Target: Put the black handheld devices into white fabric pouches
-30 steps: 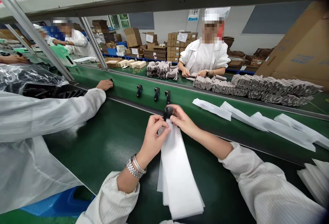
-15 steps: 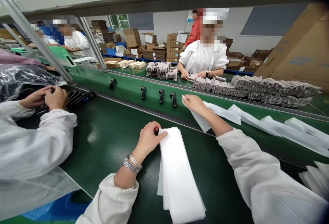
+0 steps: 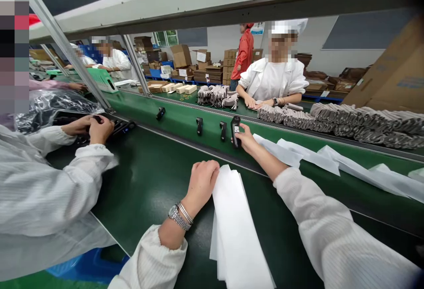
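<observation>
My right hand (image 3: 247, 138) is closed around a black hand-held device (image 3: 235, 131) with a rounded head and a small white label, held upright over the green belt. My left hand (image 3: 202, 178), with a watch and bangles at the wrist, is curled at the top left corner of a stack of long white paper sheets (image 3: 236, 222). Its fingertips and thumb are hidden behind the hand. Two similar black devices (image 3: 223, 131) (image 3: 199, 126) stand on the belt to the left, and another black device (image 3: 160, 113) lies farther along.
White paper strips (image 3: 351, 165) trail along the belt at right. At left, a co-worker's hands (image 3: 99, 130) handle a black piece beside a tray of dark parts. Across the belt, another person (image 3: 271, 77) works behind piles of grey pouches (image 3: 374, 123). A metal post (image 3: 135, 66) rises at left.
My right hand has left the paper strip it held and now grips a black device from the belt. My left hand has curled over, its thumb now hidden. The camera view has shifted slightly.
</observation>
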`<state>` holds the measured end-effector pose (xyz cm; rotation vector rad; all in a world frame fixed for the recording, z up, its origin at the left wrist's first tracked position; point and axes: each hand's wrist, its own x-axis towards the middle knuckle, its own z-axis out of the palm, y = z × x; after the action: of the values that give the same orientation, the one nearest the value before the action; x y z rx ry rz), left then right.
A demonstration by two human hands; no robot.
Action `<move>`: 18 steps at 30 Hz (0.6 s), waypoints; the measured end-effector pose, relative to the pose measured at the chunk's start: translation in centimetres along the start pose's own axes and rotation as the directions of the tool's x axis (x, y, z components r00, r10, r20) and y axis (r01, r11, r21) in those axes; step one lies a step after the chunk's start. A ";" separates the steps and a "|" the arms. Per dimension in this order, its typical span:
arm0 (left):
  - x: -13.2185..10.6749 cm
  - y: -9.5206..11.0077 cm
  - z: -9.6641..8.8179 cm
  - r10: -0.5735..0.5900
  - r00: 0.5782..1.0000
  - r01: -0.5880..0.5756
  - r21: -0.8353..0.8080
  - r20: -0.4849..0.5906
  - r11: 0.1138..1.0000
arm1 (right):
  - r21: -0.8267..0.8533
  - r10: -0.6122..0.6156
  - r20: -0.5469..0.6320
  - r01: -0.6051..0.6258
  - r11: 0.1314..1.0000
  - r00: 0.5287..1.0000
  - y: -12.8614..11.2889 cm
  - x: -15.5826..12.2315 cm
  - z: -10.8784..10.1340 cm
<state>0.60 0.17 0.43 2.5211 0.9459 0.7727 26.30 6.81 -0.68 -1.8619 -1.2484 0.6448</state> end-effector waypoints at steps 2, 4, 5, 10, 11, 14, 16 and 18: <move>0.1 0.3 -0.1 0.032 0.999 -0.032 0.017 -0.017 0.999 | 0.417 -0.127 0.036 0.101 0.903 0.991 -0.6 -2.9 0.0; 0.1 0.8 -0.1 0.027 0.999 -0.028 -0.017 -0.042 0.999 | 0.697 -0.239 0.036 0.147 0.702 0.970 -1.5 -5.9 0.0; 0.0 1.1 -0.1 0.014 0.998 -0.017 -0.053 -0.054 0.998 | 0.746 -0.270 0.038 0.152 0.648 0.962 -2.0 -7.2 0.1; -0.2 2.9 -0.4 -0.006 0.992 -0.036 -0.327 -0.127 0.944 | 0.779 -0.376 0.074 0.182 0.600 0.924 -2.7 -11.9 1.2; -0.2 3.3 -0.5 -0.016 0.986 -0.048 -0.373 -0.165 0.926 | 0.781 -0.390 0.113 0.161 0.604 0.914 -2.6 -12.6 1.7; 0.0 3.8 -0.7 -0.127 0.945 -0.027 -0.461 -0.300 0.887 | 0.802 -0.409 0.352 -0.046 0.595 0.842 -2.2 -14.8 3.0; 0.2 3.7 -0.7 -0.218 0.920 0.027 -0.501 -0.327 0.865 | 0.775 -0.410 0.518 -0.209 0.596 0.751 -2.4 -15.9 3.2; 0.2 3.0 -0.7 -0.251 0.923 0.071 -0.515 -0.290 0.854 | 0.748 -0.368 0.553 -0.251 0.614 0.747 -2.8 -15.8 2.4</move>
<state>1.83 -1.71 2.50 1.8631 0.9074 1.2544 16.92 -6.43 0.12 -0.7956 -1.1221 1.6359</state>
